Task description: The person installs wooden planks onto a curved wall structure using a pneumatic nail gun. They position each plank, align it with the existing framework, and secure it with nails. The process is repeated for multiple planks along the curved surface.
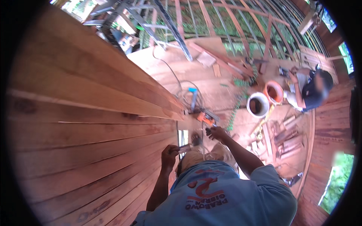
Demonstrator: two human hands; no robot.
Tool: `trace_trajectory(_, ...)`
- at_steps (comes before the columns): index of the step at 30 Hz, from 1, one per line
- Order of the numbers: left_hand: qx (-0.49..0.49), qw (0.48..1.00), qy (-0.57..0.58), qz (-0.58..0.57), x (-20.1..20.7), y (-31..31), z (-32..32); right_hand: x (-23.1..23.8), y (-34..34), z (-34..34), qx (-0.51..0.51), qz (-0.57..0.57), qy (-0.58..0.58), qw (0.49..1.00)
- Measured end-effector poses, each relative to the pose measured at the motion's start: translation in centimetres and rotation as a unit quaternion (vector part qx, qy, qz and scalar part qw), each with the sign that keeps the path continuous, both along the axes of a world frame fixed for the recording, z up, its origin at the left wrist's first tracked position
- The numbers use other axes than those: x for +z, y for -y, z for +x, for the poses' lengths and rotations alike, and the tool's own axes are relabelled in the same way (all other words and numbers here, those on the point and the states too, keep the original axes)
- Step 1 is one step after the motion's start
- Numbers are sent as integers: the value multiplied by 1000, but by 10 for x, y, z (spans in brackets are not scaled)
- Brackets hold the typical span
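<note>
Landmark: the white round bucket with a dark interior (260, 95), standing on the wooden floor (234, 98).

My left hand (169, 153): well left of the bucket and nearer my body. Fingers closed on a short, flat, brownish piece (184, 149), apparently wood; it points toward the bucket's side.

My right hand (218, 133): left of the bucket, a little nearer me. Fingers curled beside a small dark shape; cannot tell whether I grip it.

Orange-bodied power tool (205, 117): on the floor left of the bucket, just beyond my right hand. Farther left and beyond the bucket: a long object with a bright blue end (193, 96) and a loose dark cable (171, 69).

Orange round bucket (279, 87): just beside the white one, on its far right. Co-worker in a dark top and cap (312, 91): right of both, hands raised around a small object, details unclear.

Cut wood pieces (291, 146): right of the bucket, nearer me. Reddish-brown plank wall (94, 150): far left of it.
</note>
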State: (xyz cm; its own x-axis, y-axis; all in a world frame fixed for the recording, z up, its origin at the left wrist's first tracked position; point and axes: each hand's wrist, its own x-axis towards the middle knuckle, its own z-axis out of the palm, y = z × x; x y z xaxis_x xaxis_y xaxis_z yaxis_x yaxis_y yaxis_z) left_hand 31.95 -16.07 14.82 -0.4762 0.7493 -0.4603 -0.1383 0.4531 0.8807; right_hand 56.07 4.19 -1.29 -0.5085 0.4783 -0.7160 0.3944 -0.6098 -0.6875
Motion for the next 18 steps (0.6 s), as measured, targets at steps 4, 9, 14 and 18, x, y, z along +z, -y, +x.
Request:
trace_trajectory(4,78,987,118,-70,-52,18,36,-43,-6,45,-125,-62,82,987)
trace_trajectory(9,140,959,205,-139,-105,47,79,-169,1,80,-68,-36,176,981)
trace_trajectory(14,96,929,202,-296,-162,98,111,-304,-14,69,84,68,307,946)
trace_trajectory(18,47,894,40,-443,-226,140,142,-401,-41,26,141,122,315,931)
